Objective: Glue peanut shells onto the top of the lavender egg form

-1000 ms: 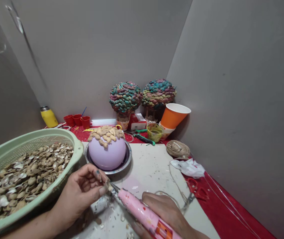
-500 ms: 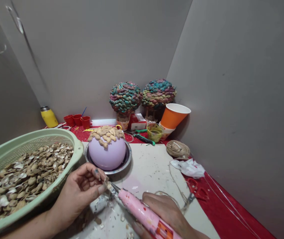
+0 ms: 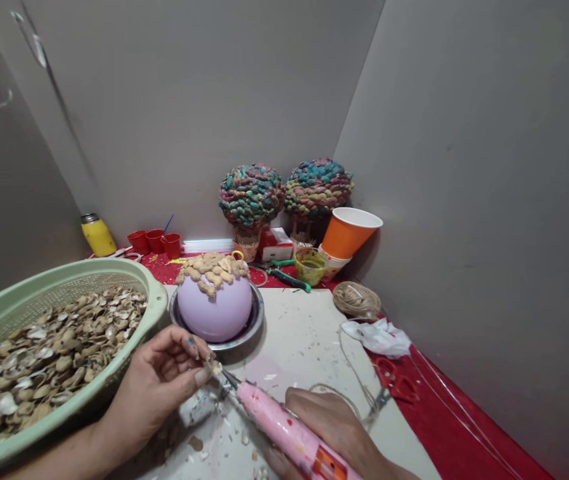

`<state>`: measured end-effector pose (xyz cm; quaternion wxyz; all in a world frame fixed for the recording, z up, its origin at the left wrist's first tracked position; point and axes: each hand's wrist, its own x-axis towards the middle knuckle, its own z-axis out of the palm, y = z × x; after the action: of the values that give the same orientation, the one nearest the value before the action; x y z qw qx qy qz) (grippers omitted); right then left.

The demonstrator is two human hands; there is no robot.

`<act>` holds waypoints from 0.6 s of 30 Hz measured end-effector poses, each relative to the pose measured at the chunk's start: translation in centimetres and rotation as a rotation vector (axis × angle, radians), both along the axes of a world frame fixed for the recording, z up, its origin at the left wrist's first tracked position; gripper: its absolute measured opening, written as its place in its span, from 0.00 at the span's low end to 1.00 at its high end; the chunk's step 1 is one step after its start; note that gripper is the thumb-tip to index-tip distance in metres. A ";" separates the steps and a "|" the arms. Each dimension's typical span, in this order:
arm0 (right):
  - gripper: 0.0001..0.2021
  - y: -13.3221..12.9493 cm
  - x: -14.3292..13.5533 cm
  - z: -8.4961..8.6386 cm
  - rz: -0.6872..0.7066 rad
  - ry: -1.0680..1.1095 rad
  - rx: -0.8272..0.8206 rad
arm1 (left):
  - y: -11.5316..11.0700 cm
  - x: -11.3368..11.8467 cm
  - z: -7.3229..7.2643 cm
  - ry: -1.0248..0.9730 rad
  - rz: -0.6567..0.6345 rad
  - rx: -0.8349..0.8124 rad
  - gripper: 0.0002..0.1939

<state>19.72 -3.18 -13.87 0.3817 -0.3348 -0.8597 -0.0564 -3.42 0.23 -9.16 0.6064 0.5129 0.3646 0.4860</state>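
Note:
My left hand (image 3: pixel 167 387) pinches a small peanut shell (image 3: pixel 214 365) between thumb and fingertips, just above the white board. Wrapped in my right hand (image 3: pixel 332 427) is a pink glue gun (image 3: pixel 277 417), whose dark metal nozzle points up and left, at or very near the shell. Just beyond the hands, a lilac balloon (image 3: pixel 214 310) rests in a round metal bowl (image 3: pixel 260 320). Peanut shells (image 3: pixel 209 272) cover the balloon's top. Left of my left hand stands a green plastic colander (image 3: pixel 157 300) with many loose peanut shells (image 3: pixel 69 353) in it.
Behind are two colourful shell-covered balls (image 3: pixel 252 197) on cup bases, red cups (image 3: pixel 154 241), a yellow bottle (image 3: pixel 98 235), an orange paper cup (image 3: pixel 347 233) and green-handled pliers (image 3: pixel 289 279). Twine (image 3: pixel 357 300) and red-handled scissors (image 3: pixel 389 387) lie at right. Shell crumbs litter the board.
Almost nothing differs. The shell and the glue gun's nozzle have shifted very slightly against each other; both hands keep their hold.

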 end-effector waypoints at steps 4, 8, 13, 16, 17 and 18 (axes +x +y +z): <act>0.18 0.2 0.2 -0.5 0.019 -0.025 -0.006 | 0.0 0.1 -0.1 -0.004 0.008 -0.002 0.10; 0.17 0.3 0.1 -0.5 0.065 0.001 -0.024 | 0.1 0.1 0.0 0.010 0.024 -0.007 0.10; 0.15 -0.1 0.1 -0.4 0.034 0.040 -0.029 | 0.1 0.2 0.0 0.026 0.034 -0.014 0.11; 0.15 -0.2 -0.1 -0.2 0.037 0.057 -0.033 | 0.1 0.2 -0.2 0.035 0.021 -0.014 0.11; 0.15 -0.2 -0.2 -0.1 0.035 0.064 -0.025 | 0.1 0.3 -0.3 0.037 0.016 -0.012 0.11; 0.16 -0.2 -0.4 0.1 0.029 0.069 -0.011 | 0.1 0.3 -0.4 0.040 0.010 -0.007 0.11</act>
<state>19.35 -3.36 -13.72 0.4103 -0.3260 -0.8510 -0.0345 -3.16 0.30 -9.53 0.5985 0.5185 0.3810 0.4773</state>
